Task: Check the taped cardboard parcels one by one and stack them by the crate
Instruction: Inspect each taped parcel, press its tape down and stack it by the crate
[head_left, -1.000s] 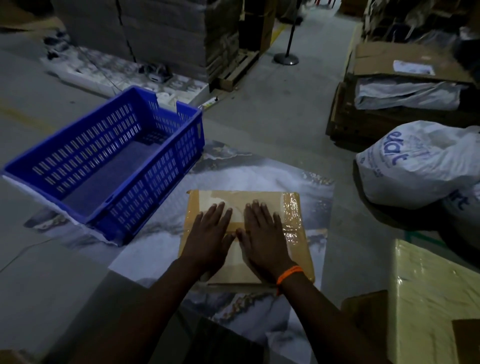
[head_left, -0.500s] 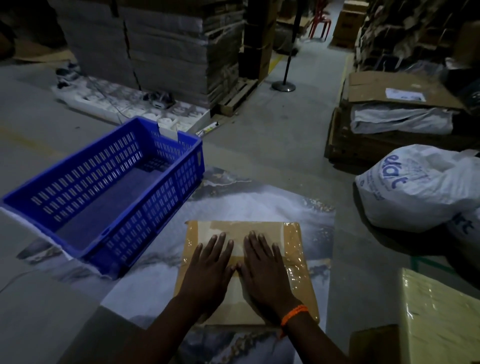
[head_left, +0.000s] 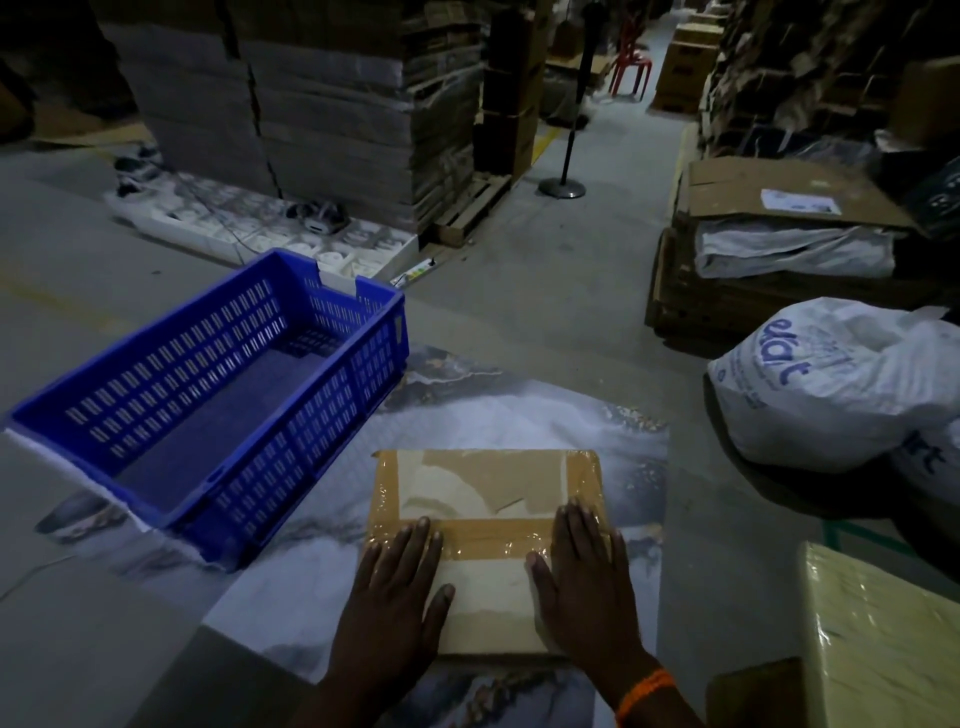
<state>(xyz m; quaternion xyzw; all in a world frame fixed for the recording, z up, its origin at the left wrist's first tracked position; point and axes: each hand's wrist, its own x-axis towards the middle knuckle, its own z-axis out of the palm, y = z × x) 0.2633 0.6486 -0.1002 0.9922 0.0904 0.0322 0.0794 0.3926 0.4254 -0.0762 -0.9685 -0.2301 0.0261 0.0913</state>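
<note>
Now the parcel (head_left: 467, 493) lies flat on a marbled sheet (head_left: 519, 410) spread over the floor, just right of the blue crate (head_left: 311, 441) and apart from it. It is a flat cardboard packet with glossy brown tape along its left and right edges and a band across its middle; patches of torn pale paper show on top. Both hands rest on its near half with fingers straight and palms down, gripping nothing. The left hand (head_left: 397, 597) covers the near left corner, its fingertips touching the middle tape band. The right hand (head_left: 582, 592) lies along the right side, fingertips at the same band, with an orange wristband (head_left: 644, 693) on the wrist. The crate sits at an angle, partly on the sheet. At the near right stands a yellow box (head_left: 883, 639) wrapped in shiny film. Right of the sheet lies a white sack (head_left: 831, 384) with blue lettering, and beyond it a pile of cardboard (head_left: 769, 192). Far off, stacked flat cartons (head_left: 322, 104) sit on a pallet, with a pole stand (head_left: 563, 184) and a red chair (head_left: 631, 67) down the aisle.
</note>
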